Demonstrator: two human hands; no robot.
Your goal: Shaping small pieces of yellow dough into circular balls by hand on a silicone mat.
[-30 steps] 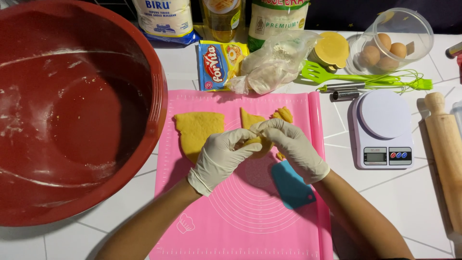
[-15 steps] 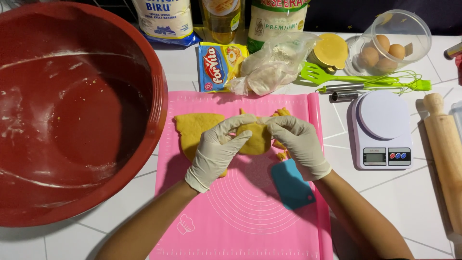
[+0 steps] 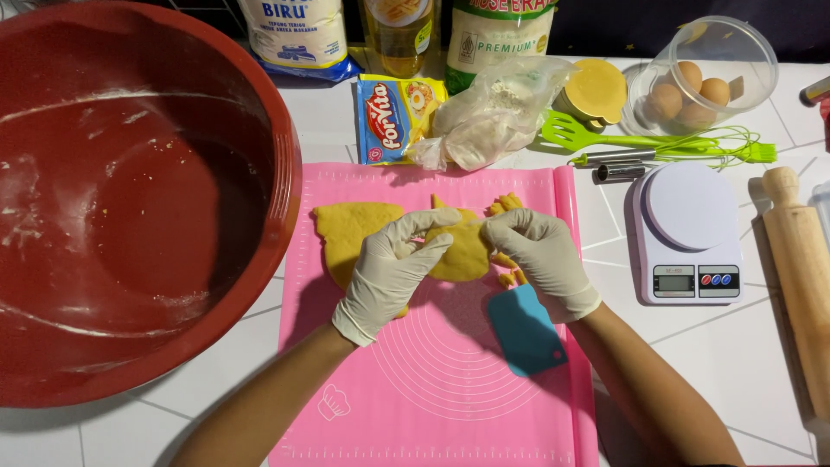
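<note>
since the earlier frames the two gloved hands have drawn a little closer over the mat, and the piece of dough between them now shows as a flatter, rounder patch, more open to view than before. the left hand (image 3: 391, 275) has its fingers curled in narrow, thumb and fingertips pinching the left edge of the dough piece (image 3: 460, 249); the right hand (image 3: 538, 259) is likewise closed in a pinch on the piece's upper right edge. the dough piece thus lies directly between the hands, touching both, resting on or just above the pink silicone mat (image 3: 432, 389). a larger slab of dough (image 3: 353, 235) lies on the mat to the left, partly under the left hand, and small dough scraps (image 3: 506, 206) sit just behind the right hand. a blue scraper (image 3: 525, 329) lies on the mat just below the right wrist. to the left a big red bowl (image 3: 130, 199) stands on the white tiled surface (image 3: 726, 363); to the right are a digital kitchen scale (image 3: 687, 233) and a wooden rolling pin (image 3: 800, 268).
</note>
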